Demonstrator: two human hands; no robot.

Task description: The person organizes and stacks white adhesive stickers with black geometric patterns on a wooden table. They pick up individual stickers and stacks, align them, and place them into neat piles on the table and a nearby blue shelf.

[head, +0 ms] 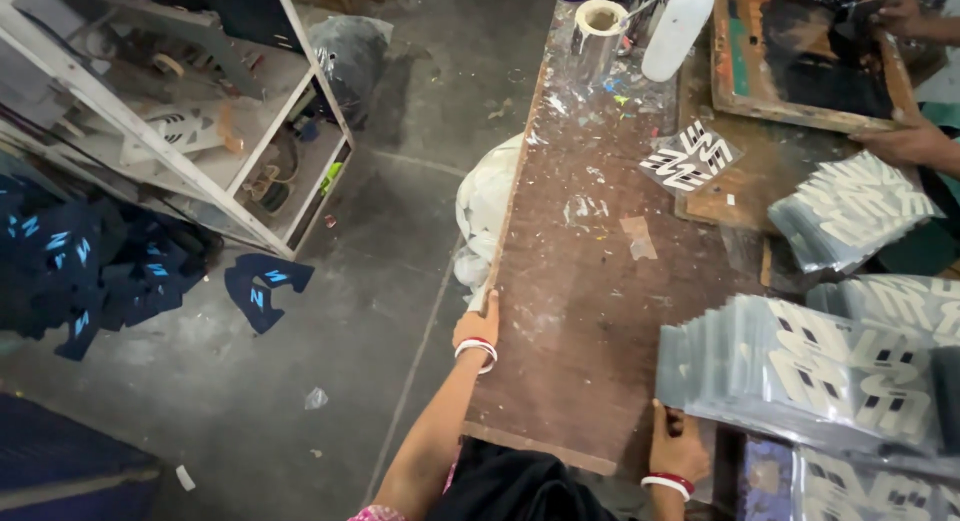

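The left hand (pixel 478 326), low and left of centre, lies flat and open along the left edge of the long, paint-flecked brown wooden desk (pixel 590 281), gripping nothing. The right hand (pixel 678 443), at the bottom right of centre, has its fingers curled on the near corner of a fanned stack of clear plastic sheets printed with white angular emblems (pixel 800 366). A second such stack (pixel 850 209) lies at the right edge, and a single printed sheet (pixel 690 157) sits above centre. At the upper right, another person's hands (pixel 905 141) hold a wooden-framed printing screen (pixel 805 51). Dark blue fabric pieces with light blue marks (pixel 262 286) lie on the grey floor at left.
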